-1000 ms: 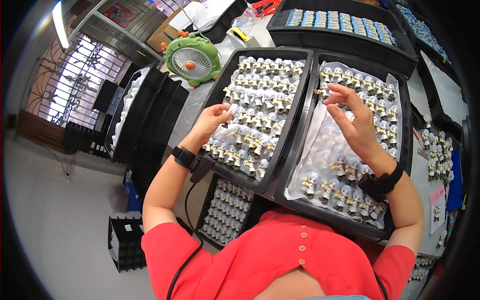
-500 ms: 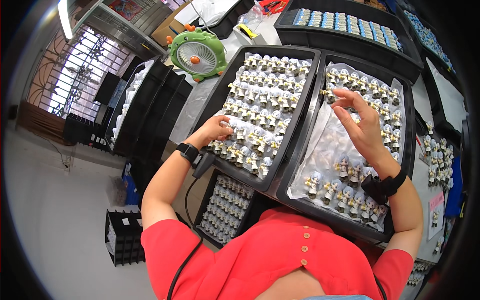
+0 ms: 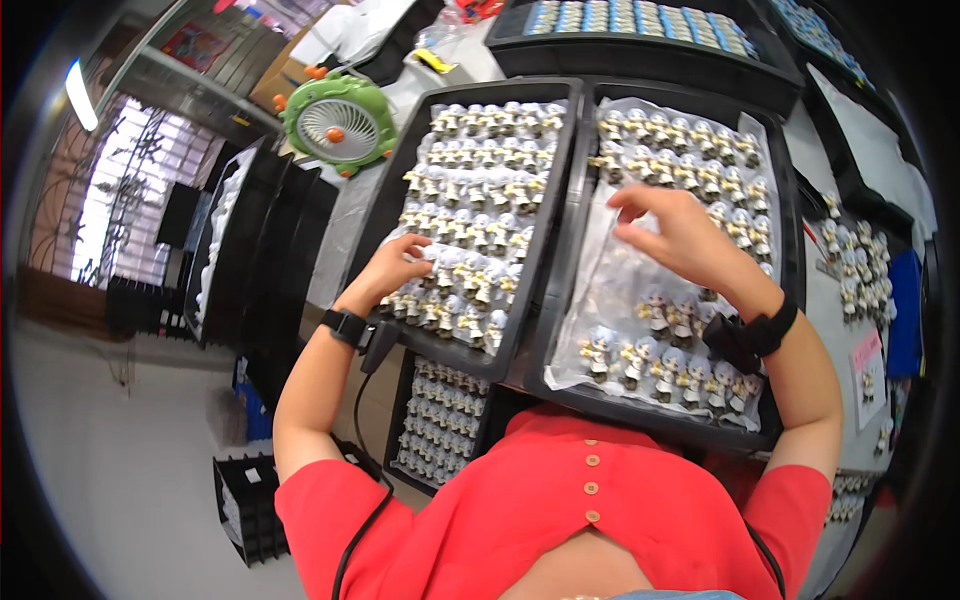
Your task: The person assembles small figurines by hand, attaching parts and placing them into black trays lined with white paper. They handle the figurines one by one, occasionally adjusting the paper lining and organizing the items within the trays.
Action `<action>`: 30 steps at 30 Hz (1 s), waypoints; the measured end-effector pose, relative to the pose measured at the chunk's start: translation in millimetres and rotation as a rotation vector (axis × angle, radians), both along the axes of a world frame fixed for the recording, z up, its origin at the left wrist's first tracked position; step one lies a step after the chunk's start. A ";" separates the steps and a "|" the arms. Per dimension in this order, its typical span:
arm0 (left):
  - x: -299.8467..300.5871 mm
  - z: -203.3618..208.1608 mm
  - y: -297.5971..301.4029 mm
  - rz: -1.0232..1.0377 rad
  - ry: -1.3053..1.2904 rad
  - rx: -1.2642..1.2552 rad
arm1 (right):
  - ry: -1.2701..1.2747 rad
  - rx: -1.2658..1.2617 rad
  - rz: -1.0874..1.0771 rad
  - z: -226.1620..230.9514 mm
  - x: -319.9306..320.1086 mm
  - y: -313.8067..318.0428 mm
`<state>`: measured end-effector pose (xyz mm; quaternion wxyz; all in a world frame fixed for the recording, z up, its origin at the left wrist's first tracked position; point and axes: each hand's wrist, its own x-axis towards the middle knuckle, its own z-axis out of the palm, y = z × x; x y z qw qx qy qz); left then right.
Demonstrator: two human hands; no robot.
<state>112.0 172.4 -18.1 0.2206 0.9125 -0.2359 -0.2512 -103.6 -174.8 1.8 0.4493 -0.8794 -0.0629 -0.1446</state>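
My left hand point(image 3: 392, 268) is at the left side of the left black tray point(image 3: 568, 120), beside a row of small figurines point(image 3: 477, 229) with pale hair and white-and-gold clothes. Its thumb and forefinger are apart, their tips close to a figurine; whether they touch it is unclear. Over the right black tray point(image 3: 790, 250) hovers my right hand point(image 3: 680, 235), thumb and fingers curved with a gap and nothing seen between them. Beneath it lies translucent lining sheet point(image 3: 600, 270), with figurines at the far and right sides and more figurines point(image 3: 640, 362) at the near end.
A green fan point(image 3: 340, 120) stands beyond the left tray. More black trays hold figurines, one at the back point(image 3: 640, 60) and one low down point(image 3: 437, 420). Loose figurines point(image 3: 862, 265) lie on the table at right. A black cable point(image 3: 362, 430) hangs from my left wrist.
The view has shifted, moving the trays left in the picture. My right hand has moved nearer, away from the far-left figurine, its fingers turned more downward. My left hand stays by the same tray edge.
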 end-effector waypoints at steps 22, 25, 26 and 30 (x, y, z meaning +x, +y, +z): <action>-118.7 29.8 -187.1 0.045 0.699 -1.082 | -0.077 0.003 -0.040 26.2 -9.7 0.5; -120.1 20.6 -182.1 0.036 1.016 -1.076 | -0.230 0.059 -0.072 24.6 -5.0 4.4; -119.9 20.3 -182.5 -0.004 1.034 -1.078 | -0.247 0.089 -0.069 23.3 -3.7 5.3; -122.5 22.0 -181.9 -0.079 1.044 -1.058 | -0.229 0.071 -0.040 19.4 -4.3 9.1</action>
